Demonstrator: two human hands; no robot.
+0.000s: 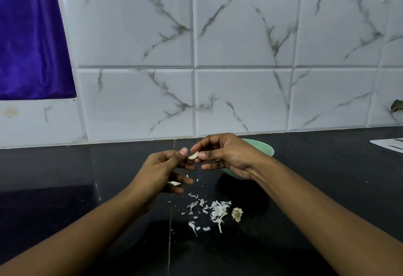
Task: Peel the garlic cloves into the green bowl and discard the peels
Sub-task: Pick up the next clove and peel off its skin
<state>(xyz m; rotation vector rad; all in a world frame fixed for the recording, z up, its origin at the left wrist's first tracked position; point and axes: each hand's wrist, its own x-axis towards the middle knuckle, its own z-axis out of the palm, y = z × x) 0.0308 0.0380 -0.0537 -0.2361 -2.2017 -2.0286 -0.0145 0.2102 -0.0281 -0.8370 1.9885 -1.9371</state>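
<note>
The garlic clove (193, 155) was pinched between thumb and forefinger of the right hand (226, 156), its long axis slanted, free end pointing left at the left hand (161, 166), whose thumb was raised just beside it while its curled fingers (185, 181) held a white piece (174, 183). The green bowl (265, 148) lay just beyond the right hand, the nearer one; peels (216, 210) were scattered on the near surface (87, 188).

left hand (161, 166): bare | right hand (226, 156): bare | forearms (87, 232): bare | nails (183, 151): short

The right hand (226, 156) hides most of the green bowl (262, 147) — contents unseen.
</note>
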